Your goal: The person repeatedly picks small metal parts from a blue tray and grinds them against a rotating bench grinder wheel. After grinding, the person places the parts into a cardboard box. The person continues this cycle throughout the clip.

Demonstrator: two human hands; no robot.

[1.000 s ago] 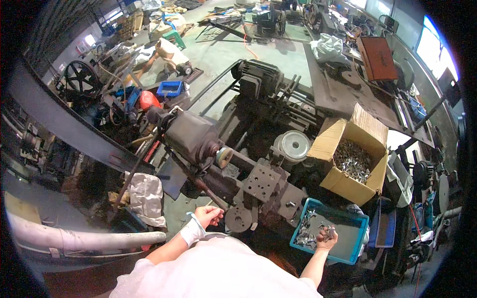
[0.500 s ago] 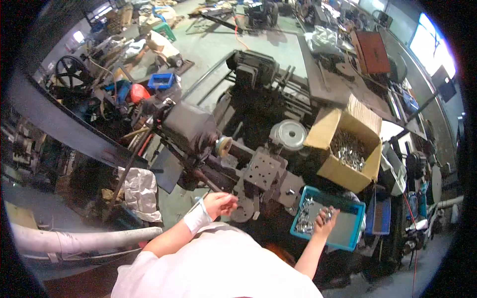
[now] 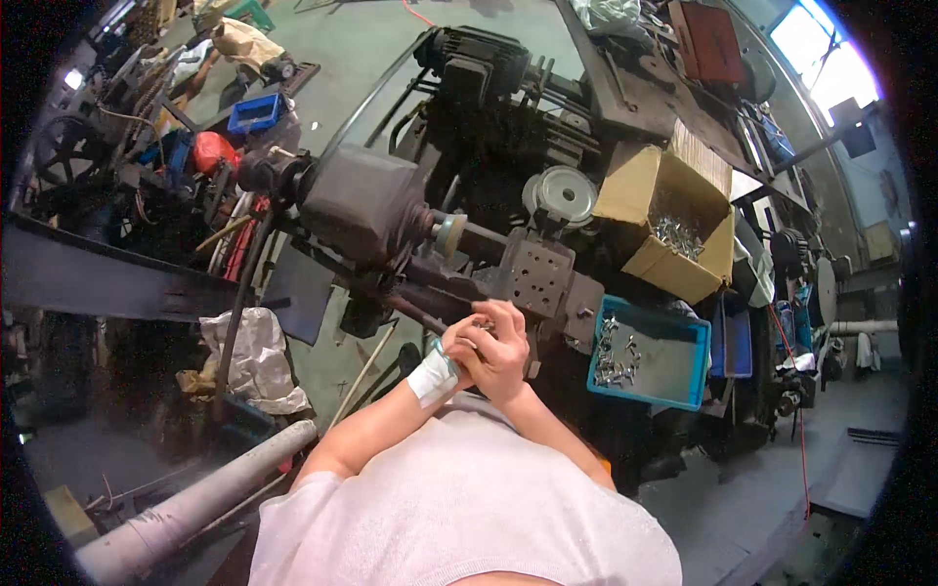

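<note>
Dark metal machine (image 3: 357, 200): knuckles might have struck it, being so near
Teal tray (image 3: 672, 344): sat off right, so anything dropped could have missed it
Right hand (image 3: 500, 354): over the tray half a second earlier, now curled against the other
Left hand (image 3: 457, 340): bent, mostly covered
Metal piece (image 3: 485, 325): glinted between both hands; which one gripped it, I could not tell

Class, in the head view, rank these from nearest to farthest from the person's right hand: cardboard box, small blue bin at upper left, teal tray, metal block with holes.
From the right hand:
1. Metal block with holes: just ahead, slightly right.
2. Teal tray: to the right.
3. Cardboard box: ahead and right.
4. Small blue bin: far upper left.
</note>
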